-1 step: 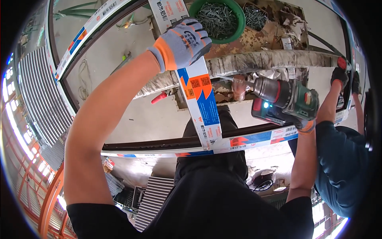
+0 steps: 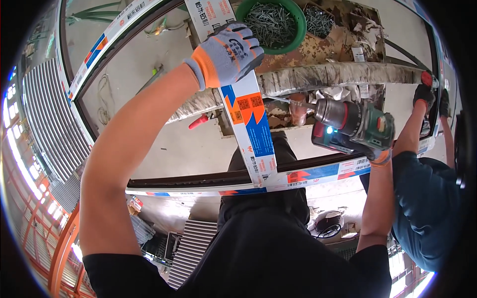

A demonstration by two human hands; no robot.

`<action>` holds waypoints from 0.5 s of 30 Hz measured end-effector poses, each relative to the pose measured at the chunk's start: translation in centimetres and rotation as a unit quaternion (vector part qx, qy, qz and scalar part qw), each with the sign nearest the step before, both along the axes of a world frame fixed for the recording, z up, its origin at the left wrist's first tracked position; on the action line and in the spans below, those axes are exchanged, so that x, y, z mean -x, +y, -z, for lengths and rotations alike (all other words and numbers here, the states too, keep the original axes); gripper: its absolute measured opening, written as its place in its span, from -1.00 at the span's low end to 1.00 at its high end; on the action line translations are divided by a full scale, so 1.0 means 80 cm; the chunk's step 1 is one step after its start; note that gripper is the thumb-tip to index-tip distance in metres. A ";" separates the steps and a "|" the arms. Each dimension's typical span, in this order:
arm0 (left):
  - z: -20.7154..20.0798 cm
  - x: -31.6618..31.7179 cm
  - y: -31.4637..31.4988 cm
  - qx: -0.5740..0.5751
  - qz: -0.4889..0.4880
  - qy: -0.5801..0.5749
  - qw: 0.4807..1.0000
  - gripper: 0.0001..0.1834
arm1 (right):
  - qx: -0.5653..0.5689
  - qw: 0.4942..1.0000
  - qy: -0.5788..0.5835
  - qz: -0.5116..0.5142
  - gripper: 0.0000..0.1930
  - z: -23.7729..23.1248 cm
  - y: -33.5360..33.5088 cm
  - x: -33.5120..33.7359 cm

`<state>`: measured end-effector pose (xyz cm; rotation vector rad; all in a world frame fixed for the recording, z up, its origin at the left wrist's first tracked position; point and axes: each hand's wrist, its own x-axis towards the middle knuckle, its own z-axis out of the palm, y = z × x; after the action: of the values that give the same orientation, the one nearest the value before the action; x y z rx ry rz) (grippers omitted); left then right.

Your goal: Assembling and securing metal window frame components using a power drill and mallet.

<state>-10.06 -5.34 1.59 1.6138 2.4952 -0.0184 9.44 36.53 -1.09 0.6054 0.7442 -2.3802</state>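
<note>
My left hand (image 2: 232, 55), in a grey and orange work glove, is wrapped over a crossbar (image 2: 253, 124) covered in white, blue and orange printed film. The bar runs down to the near side of a dark frame (image 2: 318, 175) covered in similar film. Gripped in my right hand (image 2: 370, 151) is a green and black cordless drill (image 2: 375, 126), its light glowing. From its metal chuck a long thin bit (image 2: 283, 100) points left at the bar's right side. I cannot tell whether the tip touches the bar.
A green bowl of screws (image 2: 302, 30) stands beyond the bar, beside a pile of loose screws (image 2: 319, 22). A worn padded rail (image 2: 343, 74) crosses beneath the frame. At the right, a co-worker's gloved hand (image 2: 425, 94) is by a red-ended tool. A red-handled tool (image 2: 198, 122) lies left.
The drill in my right hand has shifted slightly left, bringing its bit closer to the crossbar. My left hand stays in place on the bar.
</note>
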 end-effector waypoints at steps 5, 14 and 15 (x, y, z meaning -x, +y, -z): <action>0.027 0.008 -0.003 -0.084 0.007 -0.023 0.996 -0.73 | -0.497 0.728 0.420 -0.218 -0.21 0.028 -0.018 0.005; 0.032 0.021 -0.009 -0.081 0.077 -0.100 0.989 -0.70 | -0.326 0.892 0.168 -0.264 -0.20 0.055 -0.049 0.022; 0.026 0.021 -0.004 -0.061 0.063 -0.095 0.992 -0.72 | -0.326 0.896 0.162 -0.256 -0.20 0.054 -0.054 0.023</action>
<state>-11.72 -5.63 -0.45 1.7277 2.2886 0.2648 7.56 32.23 -5.41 0.2067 1.6543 -1.7252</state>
